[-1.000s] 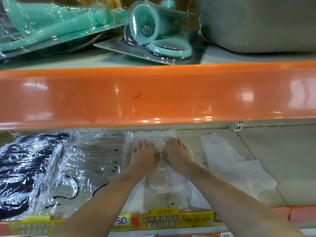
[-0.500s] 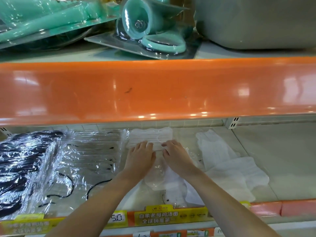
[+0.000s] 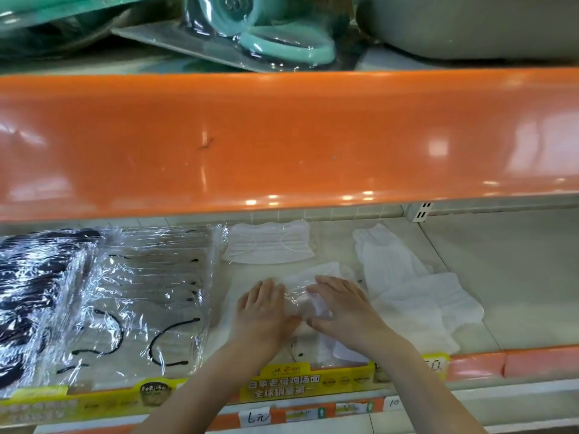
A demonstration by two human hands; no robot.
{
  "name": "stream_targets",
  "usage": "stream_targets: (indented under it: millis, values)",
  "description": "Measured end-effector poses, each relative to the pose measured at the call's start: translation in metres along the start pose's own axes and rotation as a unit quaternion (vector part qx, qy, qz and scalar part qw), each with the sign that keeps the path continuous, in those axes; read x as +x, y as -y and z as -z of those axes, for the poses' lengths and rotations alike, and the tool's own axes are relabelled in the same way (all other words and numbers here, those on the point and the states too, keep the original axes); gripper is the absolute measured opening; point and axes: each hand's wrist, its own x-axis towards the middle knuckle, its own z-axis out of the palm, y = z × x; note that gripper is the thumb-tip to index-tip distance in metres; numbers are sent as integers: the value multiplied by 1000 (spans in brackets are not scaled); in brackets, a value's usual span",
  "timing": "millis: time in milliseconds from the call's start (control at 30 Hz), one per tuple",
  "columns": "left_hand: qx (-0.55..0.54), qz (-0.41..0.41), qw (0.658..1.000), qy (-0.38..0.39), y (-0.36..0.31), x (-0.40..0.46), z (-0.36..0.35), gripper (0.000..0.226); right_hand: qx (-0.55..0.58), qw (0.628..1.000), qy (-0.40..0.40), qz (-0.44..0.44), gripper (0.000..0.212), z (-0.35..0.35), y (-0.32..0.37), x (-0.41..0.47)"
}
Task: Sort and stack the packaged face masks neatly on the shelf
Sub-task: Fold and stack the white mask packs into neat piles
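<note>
A shop is indicated — tiered display shelving with glossy orange front edges [image 3: 282, 142], yellow printed promotional strips [image 3: 307, 382] and handwritten price tags [image 3: 258, 418] along the lower rail, and plastic-wrapped goods [image 3: 150, 296] laid out at lower left and blister-packed items [image 3: 266, 42] at the top.

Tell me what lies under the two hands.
A crinkled clear plastic packet of white masks lies under the left hand and right hand; how many packets are stacked there is hidden.

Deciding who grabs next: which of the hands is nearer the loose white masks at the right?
Right. The right hand lies just beside the loose white masks; the left hand is farther left, across the clear packet.
</note>
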Motion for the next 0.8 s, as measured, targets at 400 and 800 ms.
stream_targets:
  millis: [400, 800]
  values:
    - [-150, 60, 987, -19, -6, 16, 24, 48, 118, 976, -181, 25, 16, -29, -4, -8]
    - [-251, 39, 965, -68, -7, 21, 36, 12, 210, 957, -196, -38, 20, -15, 0, -12]
